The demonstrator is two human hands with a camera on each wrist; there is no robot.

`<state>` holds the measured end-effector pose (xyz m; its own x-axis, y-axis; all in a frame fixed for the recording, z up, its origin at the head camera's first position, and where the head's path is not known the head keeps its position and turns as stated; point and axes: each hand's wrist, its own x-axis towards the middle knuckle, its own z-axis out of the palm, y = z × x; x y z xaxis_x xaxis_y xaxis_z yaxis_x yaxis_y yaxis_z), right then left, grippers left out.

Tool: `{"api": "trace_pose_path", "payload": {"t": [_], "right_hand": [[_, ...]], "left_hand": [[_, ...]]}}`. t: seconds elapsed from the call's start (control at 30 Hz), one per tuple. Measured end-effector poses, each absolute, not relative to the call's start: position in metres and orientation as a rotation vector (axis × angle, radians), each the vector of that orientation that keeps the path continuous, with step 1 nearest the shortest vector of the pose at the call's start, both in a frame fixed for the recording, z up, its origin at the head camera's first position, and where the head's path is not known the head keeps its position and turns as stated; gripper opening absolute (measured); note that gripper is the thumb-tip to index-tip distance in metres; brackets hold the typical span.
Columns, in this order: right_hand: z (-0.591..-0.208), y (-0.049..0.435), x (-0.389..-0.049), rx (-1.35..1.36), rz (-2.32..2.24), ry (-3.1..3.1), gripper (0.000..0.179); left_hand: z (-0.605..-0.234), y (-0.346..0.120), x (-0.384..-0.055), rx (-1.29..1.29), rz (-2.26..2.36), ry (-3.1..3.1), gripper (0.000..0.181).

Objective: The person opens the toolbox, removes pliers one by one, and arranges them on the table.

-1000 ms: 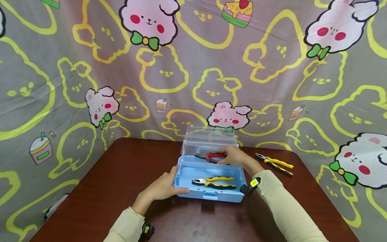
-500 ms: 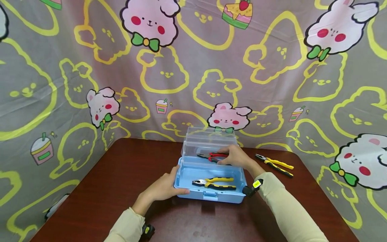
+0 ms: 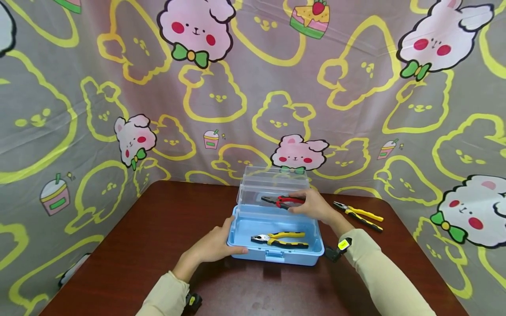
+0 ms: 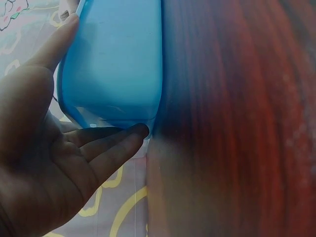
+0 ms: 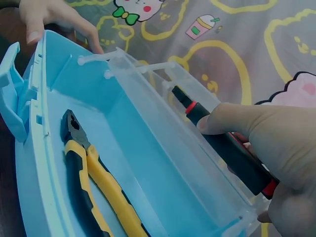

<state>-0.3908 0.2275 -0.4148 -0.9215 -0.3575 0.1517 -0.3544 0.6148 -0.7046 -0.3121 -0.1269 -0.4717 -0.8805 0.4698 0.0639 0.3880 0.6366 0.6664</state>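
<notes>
A blue toolbox (image 3: 253,253) stands open on the table, its clear lid (image 3: 272,175) raised at the back. My left hand (image 3: 211,243) grips the box's left end, thumb on the front rim; in the left wrist view its fingers (image 4: 111,155) touch a corner. My right hand (image 3: 312,206) holds red-and-black pliers (image 3: 282,204) by the handles, just over the translucent tray (image 5: 163,128) at the back of the box. The pliers' nose points left. Yellow-and-black pliers (image 3: 280,238) lie on the box floor, nose to the left.
A second pair of yellow-and-black pliers (image 3: 359,215) lies on the dark red wooden table (image 3: 178,206), right of the box. A latch (image 3: 274,256) is on the box's front. Patterned cloth (image 3: 217,96) hangs behind and at both sides.
My right hand has lifted slightly and shifted right with the red-and-black pliers, which now stand a little higher above the tray. The left hand and the box have not moved.
</notes>
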Motion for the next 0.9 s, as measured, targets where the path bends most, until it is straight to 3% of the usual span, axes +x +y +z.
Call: {"api": "trace_pose_path", "payload": {"t": [0.5, 0.9], "right_hand": [[-0.412, 0.254, -0.377, -0.665, -1.205, 2.900, 0.053], [-0.408, 0.275, -0.363, -0.578, -1.217, 2.929, 0.058]], "left_hand": [[-0.472, -0.129, -0.312, 0.751, 1.084, 2.718, 0.121], [-0.473, -0.128, -0.312, 0.763, 1.094, 2.708, 0.120]]}}
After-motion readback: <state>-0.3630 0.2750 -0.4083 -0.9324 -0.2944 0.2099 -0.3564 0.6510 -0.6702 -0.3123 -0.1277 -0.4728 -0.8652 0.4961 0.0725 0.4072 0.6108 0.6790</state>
